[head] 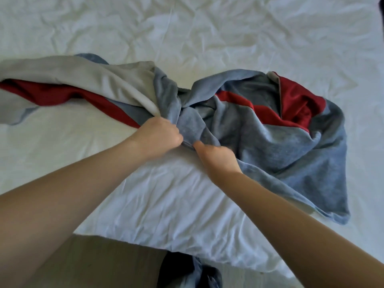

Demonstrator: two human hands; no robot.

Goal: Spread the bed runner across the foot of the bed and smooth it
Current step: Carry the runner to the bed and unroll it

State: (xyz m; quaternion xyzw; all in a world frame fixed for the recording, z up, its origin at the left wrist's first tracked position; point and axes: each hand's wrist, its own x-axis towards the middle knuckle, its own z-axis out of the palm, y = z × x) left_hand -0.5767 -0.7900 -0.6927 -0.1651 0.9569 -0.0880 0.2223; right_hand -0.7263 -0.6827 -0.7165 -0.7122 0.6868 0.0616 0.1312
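Observation:
The bed runner, grey-blue velvet with red bands and a pale grey lining, lies crumpled and twisted across the white bed. Its left part stretches toward the left edge of the view; its right part is heaped and drapes over the bed's near corner. My left hand grips a bunched fold at the runner's twisted middle. My right hand pinches the runner's edge just beside it, fingers curled into the cloth. Both hands are close together near the foot edge.
The white sheet is wrinkled and stretches far behind the runner. The bed's near edge runs below my arms, with brownish floor and my legs in dark and denim cloth beneath.

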